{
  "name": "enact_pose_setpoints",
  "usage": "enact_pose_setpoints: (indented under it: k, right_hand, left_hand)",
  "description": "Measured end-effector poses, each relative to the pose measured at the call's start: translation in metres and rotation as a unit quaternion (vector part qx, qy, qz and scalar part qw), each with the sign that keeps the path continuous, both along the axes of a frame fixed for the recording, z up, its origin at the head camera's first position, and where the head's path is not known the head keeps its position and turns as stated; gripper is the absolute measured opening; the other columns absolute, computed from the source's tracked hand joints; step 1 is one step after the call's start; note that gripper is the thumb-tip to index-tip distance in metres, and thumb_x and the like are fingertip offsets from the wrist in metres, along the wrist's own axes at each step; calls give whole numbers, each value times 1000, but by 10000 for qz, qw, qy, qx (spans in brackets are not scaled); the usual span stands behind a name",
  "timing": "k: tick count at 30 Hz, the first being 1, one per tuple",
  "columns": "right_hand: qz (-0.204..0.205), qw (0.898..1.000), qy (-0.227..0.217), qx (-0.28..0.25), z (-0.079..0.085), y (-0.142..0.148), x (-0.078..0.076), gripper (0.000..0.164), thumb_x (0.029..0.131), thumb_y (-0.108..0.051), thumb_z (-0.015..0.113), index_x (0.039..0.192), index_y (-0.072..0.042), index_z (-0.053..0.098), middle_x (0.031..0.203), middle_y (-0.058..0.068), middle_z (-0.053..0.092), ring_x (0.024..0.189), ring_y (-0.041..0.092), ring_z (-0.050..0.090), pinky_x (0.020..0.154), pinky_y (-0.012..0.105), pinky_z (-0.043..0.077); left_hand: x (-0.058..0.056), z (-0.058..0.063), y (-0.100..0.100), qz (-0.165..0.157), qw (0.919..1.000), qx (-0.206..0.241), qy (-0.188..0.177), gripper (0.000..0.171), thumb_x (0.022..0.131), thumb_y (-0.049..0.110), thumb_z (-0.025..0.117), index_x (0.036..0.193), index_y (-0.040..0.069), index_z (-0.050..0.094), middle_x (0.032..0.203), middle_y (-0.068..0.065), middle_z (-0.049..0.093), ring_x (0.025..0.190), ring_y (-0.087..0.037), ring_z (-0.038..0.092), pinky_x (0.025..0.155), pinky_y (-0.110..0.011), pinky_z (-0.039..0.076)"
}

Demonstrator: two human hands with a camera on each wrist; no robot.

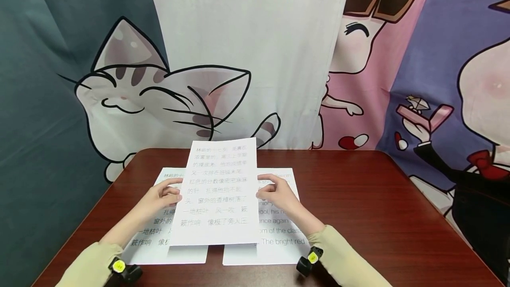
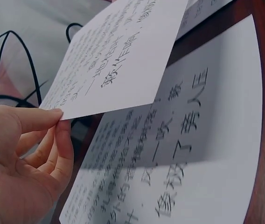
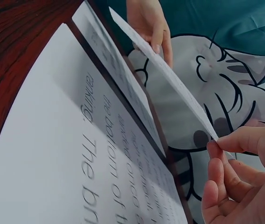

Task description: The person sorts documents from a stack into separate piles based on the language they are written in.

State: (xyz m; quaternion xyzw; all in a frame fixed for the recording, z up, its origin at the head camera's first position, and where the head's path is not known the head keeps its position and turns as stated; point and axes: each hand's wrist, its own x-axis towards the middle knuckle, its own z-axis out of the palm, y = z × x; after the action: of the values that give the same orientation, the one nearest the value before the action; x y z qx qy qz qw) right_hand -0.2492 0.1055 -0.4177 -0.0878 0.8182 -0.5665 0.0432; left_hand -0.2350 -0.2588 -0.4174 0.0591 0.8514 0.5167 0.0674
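A sheet of paper [image 1: 217, 194] with handwritten-style Chinese lines is held up above the table, tilted. My left hand [image 1: 159, 196] pinches its left edge between thumb and fingers, as the left wrist view also shows. On the opposite edge, my right hand [image 1: 280, 194] pinches the same sheet, thumb on top in the right wrist view. Beneath it lie two more sheets side by side: a Chinese printed page [image 1: 159, 251] on the left and an English printed page [image 1: 279, 251] on the right. The raised sheet covers their inner parts and casts shadows on them.
The brown wooden table [image 1: 358, 216] extends to the right of the pages. Behind its far edge hangs a curtain [image 1: 255, 34] printed with a cartoon cat and figures. A black device with a yellow mark [image 1: 118, 265] is strapped on each sleeve.
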Motion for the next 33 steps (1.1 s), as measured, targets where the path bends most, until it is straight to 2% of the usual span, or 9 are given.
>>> enact_pose_setpoints:
  k: [8,15,18,22,28,33]
  right_hand:
    - [111,9999,-75,64,-7,-18,-1,52,82,-11,71,132,-9,60,88,11,75,75,9,64,70,24,47]
    - [290,9996,-55,-29,-12,-34,-4,56,82,-10,71,137,-7,56,89,15,75,77,24,70,66,23,49]
    - [329,9995,-6,-2,-13,-42,-6,57,82,-9,70,138,-8,56,87,15,75,73,20,68,64,23,48]
    - [353,9994,22,24,-16,-52,-8,57,82,-8,70,138,-7,56,86,15,75,68,15,65,58,22,44]
    - [386,9992,-103,-12,-20,-68,-6,57,83,-9,70,138,-7,55,85,12,75,72,23,69,60,21,46]
    - [395,9989,-235,-71,-25,-79,-2,57,84,-9,71,138,-9,55,83,11,74,69,19,67,57,23,48]
  left_hand:
    - [4,-3,-17,58,9997,-227,4,63,94,21,66,148,4,39,109,-13,67,90,-6,63,80,-18,53]
    - [5,-3,-32,102,9991,-403,120,62,95,23,65,148,3,39,111,-15,67,89,-6,63,80,-18,53]
    - [4,-4,-40,147,9986,-480,149,62,95,23,65,148,3,40,109,-15,67,88,-6,63,79,-17,53]
    - [2,-6,-52,21,9986,-478,204,62,95,22,65,148,1,39,107,-15,67,88,-5,63,79,-16,53]
    - [4,-8,-68,-104,9986,-483,190,62,96,21,64,148,0,38,104,-11,67,88,-3,61,79,-17,52]
    - [5,-10,-79,-209,9988,-452,36,64,95,20,64,149,-2,35,106,-10,67,87,-4,62,78,-22,53]
